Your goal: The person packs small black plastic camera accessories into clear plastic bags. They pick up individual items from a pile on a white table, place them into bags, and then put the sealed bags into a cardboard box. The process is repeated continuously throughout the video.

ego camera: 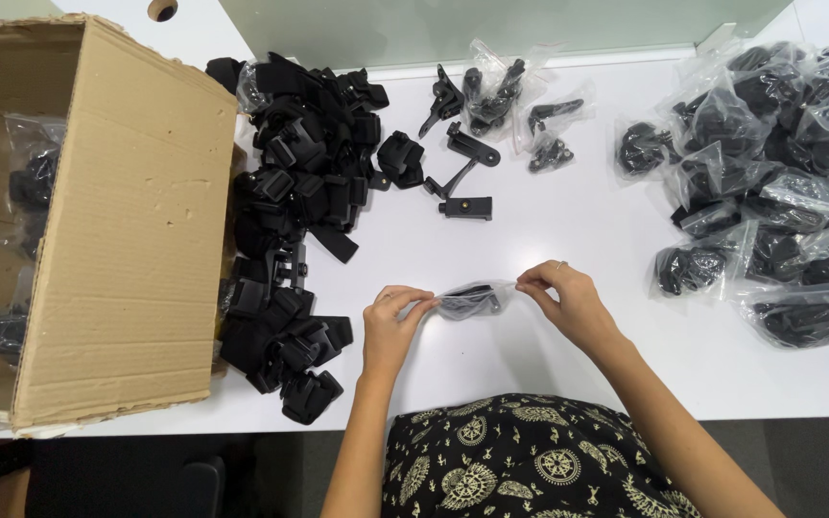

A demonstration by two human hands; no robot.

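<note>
Both hands pinch one small clear plastic bag [470, 299] that holds a black part, stretched between them just above the white table [549, 249]. The left hand [393, 321] grasps the bag's edge at 9 o'clock, thumb and forefinger closed tight on the film, the other fingers curled loosely under. The right hand [568, 299] grips the opposite edge at 3 o'clock, again with thumb and forefinger pressed together on the plastic; a ring shows on one finger. Neither hand is open; each is closed on the bag only at the fingertips. The bag sits near the middle of the table's near half, straight ahead of the person's patterned dark garment [520, 460].

From the bag, at 12 o'clock and well apart, lie loose black brackets [462, 177], and past them a few small clear bags with black parts [506, 96]. At 10 to 11 o'clock a heap of black straps and buckles [304, 192] runs down the table toward 8 o'clock, touching the side of an open cardboard box [127, 230] that stands at 9 o'clock; inside the box a few bagged black items show. At 2 to 3 o'clock, well apart from the right hand, a large pile of filled clear bags [769, 182] covers the table's far right side.
</note>
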